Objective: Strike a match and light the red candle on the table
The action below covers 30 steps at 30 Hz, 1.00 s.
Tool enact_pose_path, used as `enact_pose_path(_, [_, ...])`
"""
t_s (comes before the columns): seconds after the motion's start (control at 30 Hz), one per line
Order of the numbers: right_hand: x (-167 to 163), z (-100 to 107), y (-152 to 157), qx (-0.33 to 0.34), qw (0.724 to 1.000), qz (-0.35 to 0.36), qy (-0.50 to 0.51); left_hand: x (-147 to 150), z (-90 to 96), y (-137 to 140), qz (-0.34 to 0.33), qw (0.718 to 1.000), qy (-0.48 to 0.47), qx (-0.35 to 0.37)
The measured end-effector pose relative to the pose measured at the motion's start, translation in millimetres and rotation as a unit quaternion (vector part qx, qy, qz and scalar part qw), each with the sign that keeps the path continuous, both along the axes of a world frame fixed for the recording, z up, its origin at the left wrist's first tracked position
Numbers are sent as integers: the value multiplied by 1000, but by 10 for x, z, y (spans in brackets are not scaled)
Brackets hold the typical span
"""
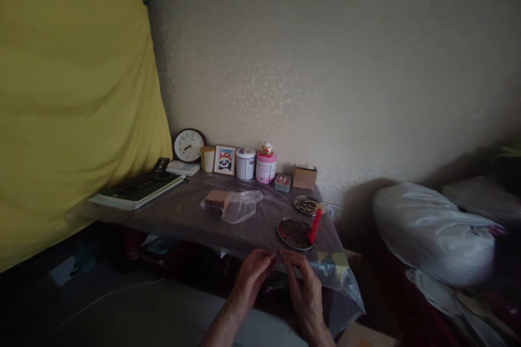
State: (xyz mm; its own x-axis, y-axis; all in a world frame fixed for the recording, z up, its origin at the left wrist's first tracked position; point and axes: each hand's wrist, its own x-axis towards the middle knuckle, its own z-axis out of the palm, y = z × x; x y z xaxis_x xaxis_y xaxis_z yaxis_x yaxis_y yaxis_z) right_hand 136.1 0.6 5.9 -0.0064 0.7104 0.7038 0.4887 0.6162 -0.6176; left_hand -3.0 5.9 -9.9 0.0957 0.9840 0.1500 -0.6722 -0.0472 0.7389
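Observation:
My left hand (256, 270) and my right hand (304, 284) meet just past the table's front edge, thumbs and fingertips pinched close together. Something tiny and dark may be between them, too small to make out. Just beyond the fingers lies a round metal plate (291, 234) with dark reddish bits in it. A red plastic tool (315, 226), perhaps a scoop, stands tilted at that plate's right side. Behind it, a second metal plate (299, 199) holds several thin pale sticks. A block of stacked brown pieces (217, 200) sits by a clear plastic bag (243, 206).
Along the wall stand a clock (189, 145), a yellow cup (207, 159), a panda picture (225, 161), two tins (246, 164), a card box (282, 182) and a cardboard box (305, 177). Books (138, 192) lie left. A white bag (433, 233) bulges at right.

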Motion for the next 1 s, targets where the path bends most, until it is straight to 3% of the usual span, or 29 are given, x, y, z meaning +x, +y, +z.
enact_pose_path(0.37, [15, -139, 51, 40, 998, -32, -24, 27, -22, 15, 12, 1000, 10, -7])
enact_pose_path(0.6, [77, 16, -77, 73, 996, -43, -7, 46, -29, 32, 17, 1000, 8, -18])
enact_pose_path(0.7, [103, -31, -35, 30, 999, -22, -17, 48, -16, 27, 14, 1000, 9, -20])
enact_pose_path(0.8, [151, -136, 108, -38, 998, -44, -10, 30, 20, -6, 6, 1000, 14, -20])
enact_pose_path(1.0, [295, -161, 198, -78, 991, -92, 63, 7, 62, -38, 7, 1000, 17, -17])
